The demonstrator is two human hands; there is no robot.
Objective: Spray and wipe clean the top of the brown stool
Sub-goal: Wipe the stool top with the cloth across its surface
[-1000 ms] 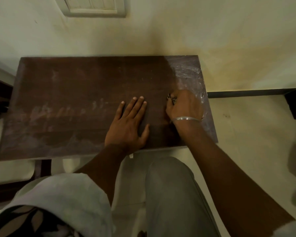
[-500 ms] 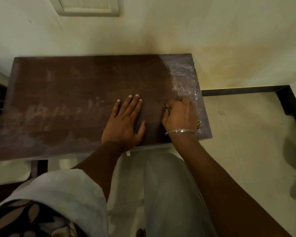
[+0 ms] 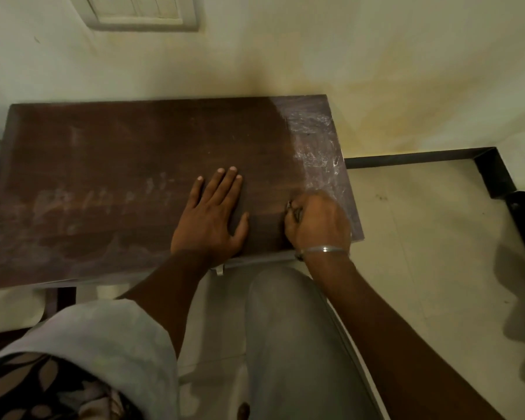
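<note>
Brown stool top (image 3: pixel 134 153), rectangular, level, whitish-smeared along right end

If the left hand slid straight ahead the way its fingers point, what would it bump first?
Nothing on the stool top lies ahead of the left hand; past the far edge it would probably meet the wall, though any gap is unclear.

A person's left hand (image 3: pixel 208 221) lies flat on the brown stool (image 3: pixel 119 153), at 5 o'clock of its top; the right hand (image 3: pixel 319 224), fingers curled, bangle (image 3: pixel 325 249) at the wrist, rests on the 4 o'clock corner. Whitish smears (image 3: pixel 315 147) streak the 2 o'clock end.
</note>
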